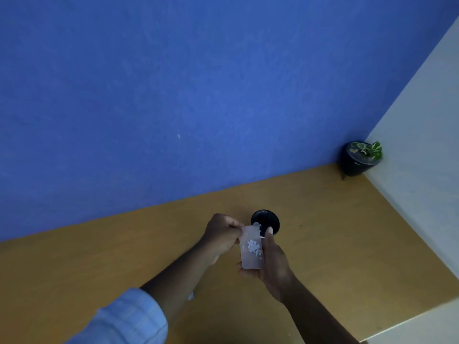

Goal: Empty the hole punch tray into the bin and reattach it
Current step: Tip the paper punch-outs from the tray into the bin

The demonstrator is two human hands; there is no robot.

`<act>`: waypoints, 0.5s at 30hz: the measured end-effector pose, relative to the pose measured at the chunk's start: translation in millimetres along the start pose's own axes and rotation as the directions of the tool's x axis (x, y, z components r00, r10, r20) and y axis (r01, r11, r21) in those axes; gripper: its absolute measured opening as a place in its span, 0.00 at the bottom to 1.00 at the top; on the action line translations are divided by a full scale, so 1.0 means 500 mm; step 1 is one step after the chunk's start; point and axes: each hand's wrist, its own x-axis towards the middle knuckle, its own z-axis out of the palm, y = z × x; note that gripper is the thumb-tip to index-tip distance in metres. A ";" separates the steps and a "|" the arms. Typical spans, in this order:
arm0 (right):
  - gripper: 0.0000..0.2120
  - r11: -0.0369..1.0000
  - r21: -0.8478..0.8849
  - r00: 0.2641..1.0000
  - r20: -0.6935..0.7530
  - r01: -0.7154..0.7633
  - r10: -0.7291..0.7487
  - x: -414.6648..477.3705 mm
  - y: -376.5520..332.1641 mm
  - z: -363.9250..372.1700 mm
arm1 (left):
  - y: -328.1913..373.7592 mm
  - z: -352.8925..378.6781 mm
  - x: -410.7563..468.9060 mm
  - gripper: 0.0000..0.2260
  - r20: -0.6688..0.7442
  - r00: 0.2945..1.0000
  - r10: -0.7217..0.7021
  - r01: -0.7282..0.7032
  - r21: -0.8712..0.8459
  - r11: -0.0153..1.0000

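Note:
The hole punch tray (248, 259), a translucent white rectangular piece, is held between both hands above the wooden table. White paper dots (253, 247) lie clustered in it. My left hand (221, 234) pinches its upper left corner. My right hand (270, 261) grips its right side and lower end. Just beyond the tray's far end stands a small round black bin (269, 218), with a few white dots visible inside near its rim. The hole punch itself is not in view.
A wooden table (335, 232) runs to a blue wall at the back and a white wall on the right. A black pot with a green plant (361, 157) sits in the far right corner.

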 end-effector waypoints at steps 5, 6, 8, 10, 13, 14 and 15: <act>0.25 0.965 -0.228 0.965 -0.194 0.131 -0.177 0.010 -0.034 -0.027 | 0.045 0.010 0.081 0.05 -0.054 0.997 0.053 -0.052 0.022 0.998; 0.23 0.943 -0.293 0.950 -0.216 0.157 -0.225 0.017 -0.037 -0.035 | 0.052 0.014 0.093 0.05 -0.059 0.996 0.062 -0.061 0.022 0.998; 0.19 0.893 -0.401 0.917 -0.239 0.207 -0.320 0.032 -0.040 -0.055 | 0.068 0.023 0.113 0.04 -0.065 0.995 0.075 -0.073 0.024 0.997; 0.18 0.836 -0.494 0.882 -0.248 0.240 -0.400 0.050 -0.040 -0.074 | 0.080 0.033 0.129 0.05 -0.068 0.993 0.092 -0.090 0.036 0.995; 0.14 0.807 -0.531 0.867 -0.239 0.260 -0.437 0.072 -0.042 -0.094 | 0.087 0.047 0.150 0.05 -0.070 0.991 0.114 -0.110 0.060 0.992; 0.13 0.807 -0.535 0.870 -0.241 0.250 -0.430 0.076 -0.045 -0.098 | 0.087 0.052 0.157 0.04 -0.072 0.990 0.122 -0.117 0.069 0.991; 0.13 0.806 -0.540 0.875 -0.238 0.242 -0.422 0.078 -0.048 -0.101 | 0.087 0.055 0.163 0.04 -0.073 0.989 0.130 -0.124 0.079 0.989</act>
